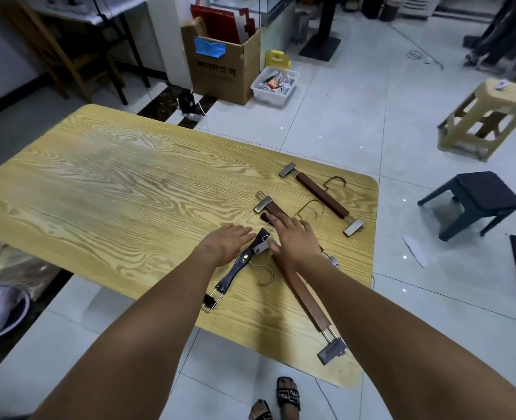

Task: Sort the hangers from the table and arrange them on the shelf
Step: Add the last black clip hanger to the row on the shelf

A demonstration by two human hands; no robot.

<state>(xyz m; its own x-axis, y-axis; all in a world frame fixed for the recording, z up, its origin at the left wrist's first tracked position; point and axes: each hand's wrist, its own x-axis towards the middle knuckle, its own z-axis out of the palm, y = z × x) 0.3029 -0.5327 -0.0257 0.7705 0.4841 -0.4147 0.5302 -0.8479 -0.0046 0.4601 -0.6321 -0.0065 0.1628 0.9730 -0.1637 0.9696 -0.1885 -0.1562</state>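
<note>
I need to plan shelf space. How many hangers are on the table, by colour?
Brown hangers: 3, one partly under the right hand
Black hanger: 1
Total: 4

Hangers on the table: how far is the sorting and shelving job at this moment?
Done: nothing visibly; no shelf is in view. In hand: the left hand lies flat over the black hanger, the right hand on a brown hanger. Left: all four hangers, including the far brown hanger and the near brown hanger, lie on the table.
</note>
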